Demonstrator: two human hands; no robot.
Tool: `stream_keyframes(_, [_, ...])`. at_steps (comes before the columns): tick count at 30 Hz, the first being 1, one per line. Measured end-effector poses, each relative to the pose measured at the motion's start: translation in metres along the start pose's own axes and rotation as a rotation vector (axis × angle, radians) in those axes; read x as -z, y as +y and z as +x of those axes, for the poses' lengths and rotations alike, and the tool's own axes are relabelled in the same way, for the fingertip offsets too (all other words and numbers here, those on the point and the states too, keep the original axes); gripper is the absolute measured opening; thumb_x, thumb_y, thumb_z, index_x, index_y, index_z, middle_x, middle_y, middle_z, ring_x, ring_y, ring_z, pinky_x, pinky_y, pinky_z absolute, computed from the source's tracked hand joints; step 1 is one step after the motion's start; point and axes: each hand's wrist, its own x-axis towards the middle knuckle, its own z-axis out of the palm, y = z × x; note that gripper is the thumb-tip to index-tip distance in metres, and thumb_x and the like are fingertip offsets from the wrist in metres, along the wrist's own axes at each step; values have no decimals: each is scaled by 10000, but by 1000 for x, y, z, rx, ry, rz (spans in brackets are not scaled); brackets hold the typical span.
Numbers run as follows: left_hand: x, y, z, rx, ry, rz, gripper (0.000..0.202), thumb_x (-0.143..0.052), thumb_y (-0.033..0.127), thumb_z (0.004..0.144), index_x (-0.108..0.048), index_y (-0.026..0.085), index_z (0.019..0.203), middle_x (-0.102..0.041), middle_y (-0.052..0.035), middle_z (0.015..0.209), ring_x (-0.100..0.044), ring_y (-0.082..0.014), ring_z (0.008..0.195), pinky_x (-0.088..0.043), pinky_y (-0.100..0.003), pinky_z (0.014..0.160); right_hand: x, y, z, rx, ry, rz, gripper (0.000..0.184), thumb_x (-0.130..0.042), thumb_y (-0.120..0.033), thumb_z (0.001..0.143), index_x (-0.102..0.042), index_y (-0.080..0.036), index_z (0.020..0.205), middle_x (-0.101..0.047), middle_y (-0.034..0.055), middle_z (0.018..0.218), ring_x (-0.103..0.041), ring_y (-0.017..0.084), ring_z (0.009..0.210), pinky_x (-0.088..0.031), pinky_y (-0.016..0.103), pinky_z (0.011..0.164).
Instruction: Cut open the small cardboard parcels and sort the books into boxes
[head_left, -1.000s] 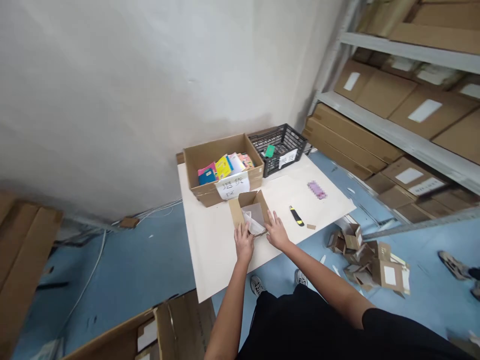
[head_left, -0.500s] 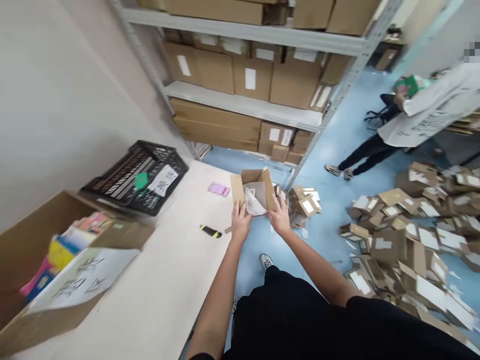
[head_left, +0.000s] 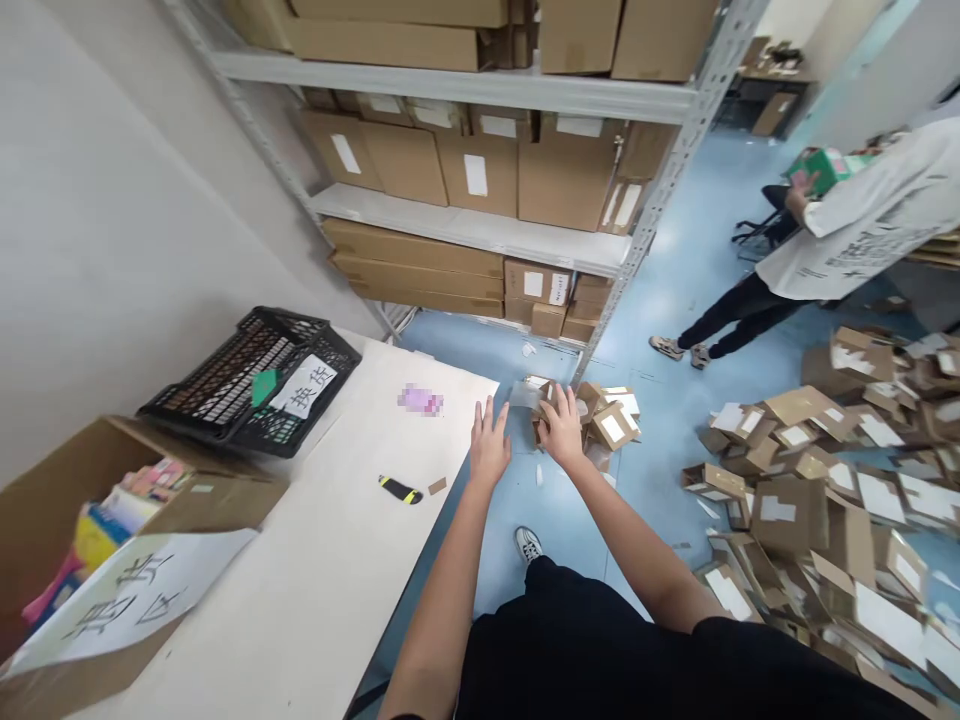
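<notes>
My left hand (head_left: pixel 490 447) hovers beside the front right edge of the white table (head_left: pixel 315 570), fingers spread, holding nothing. My right hand (head_left: pixel 562 428) is apart from it over the floor, its fingers bent but separated and nothing visible in them. Below and beyond the right hand lies a small heap of opened cardboard boxes (head_left: pixel 613 425), partly hidden by that hand. On the table are a black and yellow tool like a utility knife (head_left: pixel 400 489), a scrap of brown cardboard (head_left: pixel 437 486) and a blurred-out pink item (head_left: pixel 420 400).
A black plastic crate (head_left: pixel 225 375) and a cardboard box (head_left: pixel 247 490) of colourful packages stand at left. Metal shelving (head_left: pixel 465 232) full of cartons rises ahead. Many discarded boxes (head_left: pixel 787 510) cover the floor at right, near a person in a white shirt (head_left: pixel 862 220).
The open carton with white packing material has left both hands and is no longer between them. Both hands have let go. The view has shifted slightly.
</notes>
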Motion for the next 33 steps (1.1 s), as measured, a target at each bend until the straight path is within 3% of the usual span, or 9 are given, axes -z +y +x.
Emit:
stream_keyframes(3, [27, -27, -27, 117, 57, 50, 854, -623, 122, 887, -324, 291, 1669, -180, -68, 1789, -127, -378, 1646, -333, -589, 1287, -16, -47, 19, 110, -46, 86, 522, -594, -142, 881, -639, -179, 1399, -206, 138, 1760, -100, 411, 1627, -308, 648, 1234])
stream_keyframes(7, [75, -55, -82, 264, 175, 126, 859, -627, 118, 890, -313, 295, 1671, -168, -72, 1790, -158, -382, 1640, -329, -592, 1289, -28, -133, 26, 309, -97, 202, 513, -585, -176, 924, -612, -189, 1436, -184, 124, 1766, -77, 396, 1633, -319, 631, 1233])
stream_keyframes(10, [117, -72, -142, 370, 307, 179, 837, -621, 125, 907, -315, 294, 1668, -142, -69, 1795, -145, -374, 1643, -311, -587, 1298, -35, -211, 9, 491, -158, 297, 518, -581, -193, 945, -597, -191, 1462, -135, 109, 1777, -58, 390, 1635, -311, 608, 1243])
stream_keyframes(13, [158, -85, -217, 507, 432, 226, 847, -646, 129, 898, -321, 288, 1664, -117, -70, 1799, -133, -386, 1644, -289, -593, 1304, -43, -291, -30, 663, -233, 380, 536, -600, -197, 937, -592, -202, 1474, -131, 100, 1780, -69, 398, 1631, -305, 614, 1244])
stream_keyframes(19, [229, -92, -407, 831, 640, 324, 895, -692, 169, 885, -291, 295, 1675, -91, -82, 1802, -123, -409, 1641, -292, -609, 1294, -52, -439, -163, 1024, -451, 500, 622, -631, -207, 915, -542, -217, 1531, -158, 120, 1774, -109, 422, 1622, -317, 640, 1229])
stream_keyframes(23, [255, -79, -553, 1090, 760, 351, 868, -707, 187, 880, -334, 278, 1658, -124, -104, 1796, -151, -428, 1631, -310, -614, 1279, -51, -524, -282, 1256, -594, 536, 616, -623, -226, 928, -533, -219, 1537, -172, 129, 1769, -153, 422, 1614, -357, 627, 1210])
stream_keyframes(28, [259, -31, -721, 1419, 870, 370, 828, -706, 223, 894, -360, 275, 1645, -156, -113, 1789, -188, -415, 1626, -333, -592, 1274, -30, -603, -437, 1551, -759, 600, 636, -652, -226, 914, -537, -211, 1539, -200, 146, 1760, -203, 417, 1603, -367, 620, 1213])
stream_keyframes(33, [239, 37, -845, 1789, 989, 408, 794, -676, 252, 922, -350, 269, 1645, -186, -108, 1782, -207, -373, 1628, -355, -548, 1277, 1, -648, -572, 1889, -907, 589, 655, -654, -217, 914, -522, -219, 1555, -212, 140, 1758, -198, 408, 1607, -362, 624, 1219])
